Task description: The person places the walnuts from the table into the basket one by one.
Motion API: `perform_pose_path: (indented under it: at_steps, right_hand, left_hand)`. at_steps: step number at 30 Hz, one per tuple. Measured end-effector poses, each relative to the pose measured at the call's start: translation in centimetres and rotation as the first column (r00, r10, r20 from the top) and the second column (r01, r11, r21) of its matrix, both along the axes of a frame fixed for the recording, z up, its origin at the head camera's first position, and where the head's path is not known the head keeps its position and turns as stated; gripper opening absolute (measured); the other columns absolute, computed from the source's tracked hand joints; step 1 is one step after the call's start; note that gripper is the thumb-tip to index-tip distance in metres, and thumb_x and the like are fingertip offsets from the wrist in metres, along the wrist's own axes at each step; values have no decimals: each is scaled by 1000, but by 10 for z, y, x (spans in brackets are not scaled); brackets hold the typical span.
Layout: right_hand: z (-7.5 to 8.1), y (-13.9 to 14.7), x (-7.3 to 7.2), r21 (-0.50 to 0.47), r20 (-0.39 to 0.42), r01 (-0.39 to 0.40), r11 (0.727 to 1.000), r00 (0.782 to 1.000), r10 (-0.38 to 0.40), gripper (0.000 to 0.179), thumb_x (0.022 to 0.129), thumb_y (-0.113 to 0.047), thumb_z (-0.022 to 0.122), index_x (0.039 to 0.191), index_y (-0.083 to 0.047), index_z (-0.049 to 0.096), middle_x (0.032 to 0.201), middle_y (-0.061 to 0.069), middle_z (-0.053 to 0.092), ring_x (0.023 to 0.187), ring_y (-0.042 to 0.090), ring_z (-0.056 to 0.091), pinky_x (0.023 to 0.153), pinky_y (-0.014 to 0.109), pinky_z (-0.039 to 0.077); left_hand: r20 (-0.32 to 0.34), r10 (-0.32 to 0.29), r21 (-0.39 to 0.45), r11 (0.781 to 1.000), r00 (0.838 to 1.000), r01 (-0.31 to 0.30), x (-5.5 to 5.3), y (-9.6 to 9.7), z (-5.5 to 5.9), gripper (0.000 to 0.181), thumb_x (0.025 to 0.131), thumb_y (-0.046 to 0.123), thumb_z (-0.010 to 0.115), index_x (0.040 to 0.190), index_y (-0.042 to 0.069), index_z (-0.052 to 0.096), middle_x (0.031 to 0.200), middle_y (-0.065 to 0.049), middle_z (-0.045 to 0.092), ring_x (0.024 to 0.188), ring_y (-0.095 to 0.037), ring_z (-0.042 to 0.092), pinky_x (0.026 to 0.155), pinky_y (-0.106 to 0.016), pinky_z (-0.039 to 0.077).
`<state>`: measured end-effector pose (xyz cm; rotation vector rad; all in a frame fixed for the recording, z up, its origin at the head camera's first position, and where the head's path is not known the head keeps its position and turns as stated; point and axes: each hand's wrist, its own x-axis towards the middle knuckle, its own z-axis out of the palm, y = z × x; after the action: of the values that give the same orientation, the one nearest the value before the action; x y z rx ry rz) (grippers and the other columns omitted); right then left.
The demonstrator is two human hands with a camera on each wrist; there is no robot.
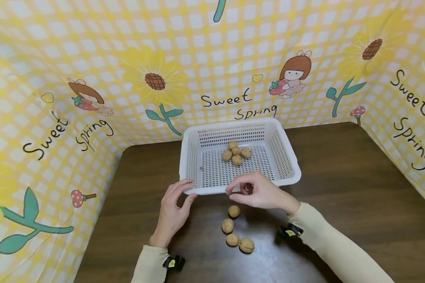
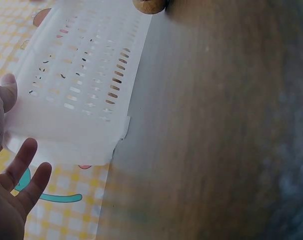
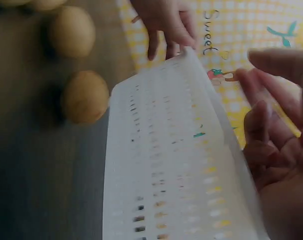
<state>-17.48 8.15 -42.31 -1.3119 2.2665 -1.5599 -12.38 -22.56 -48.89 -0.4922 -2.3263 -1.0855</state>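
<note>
Left hand (image 1: 171, 210): rests on the near-left corner of the white basket (image 1: 184, 157), with fingers spread.
Basket: stands on the tabletop (image 1: 148, 173).
Loose walnuts (image 1: 228, 226): lie, four in all, before the basket.
Inside walnuts (image 1: 236, 151): cluster, five visible, on the basket's floor.
Right hand (image 1: 256, 190): hovers over the near rim, with fingers loosely bent, thumb and forefinger apart.

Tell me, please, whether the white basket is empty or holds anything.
It is not empty: in the head view, the white basket holds five walnuts grouped inside.

Forearms (image 1: 334, 243) extend forward; right grip (image 1: 257, 192) curls loosely (thumb near index), left grip (image 1: 171, 210) parts thumb from fingers.
</note>
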Motion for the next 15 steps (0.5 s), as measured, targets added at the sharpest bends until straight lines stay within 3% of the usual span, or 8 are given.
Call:
perform_pose_path:
  at_steps: [5,9,12,15]
  right_hand:
    - [-12,14,20,-87,59,-111,990,991,116,17,94,-6,79,109,-13,79,85,1,75,55,1,46,48,21,39]
    - [-32,23,33,-24,177,-172,985,969,174,20,95,-10,79,115,-9,77,81,4,73,59,-4,48,49,17,40]
    - [-47,30,39,42,280,-232,972,936,212,26,97,-14,80,121,-7,75,79,8,72,61,-5,51,52,16,42]
    - [-56,37,43,89,394,-304,949,885,247,36,96,-18,81,129,-8,72,77,10,70,62,-3,54,56,15,45]
  left_hand:
    - [-3,5,2,1000,1000,-5,-1,0,0,22,92,6,82,113,9,76,132,-7,74,120,-27,64,107,-20,43]
    - [-7,0,1,1000,1000,0,-2,0,0,21,93,7,82,113,7,76,132,-7,74,121,-27,64,108,-19,42]
    - [-1,0,4,1000,1000,0,-2,1,1,21,93,8,82,113,8,76,132,-5,73,121,-27,64,108,-18,41]
    - [-4,5,9,1000,1000,-5,-1,2,1,22,93,7,82,114,8,76,133,-5,73,121,-27,64,108,-18,42]
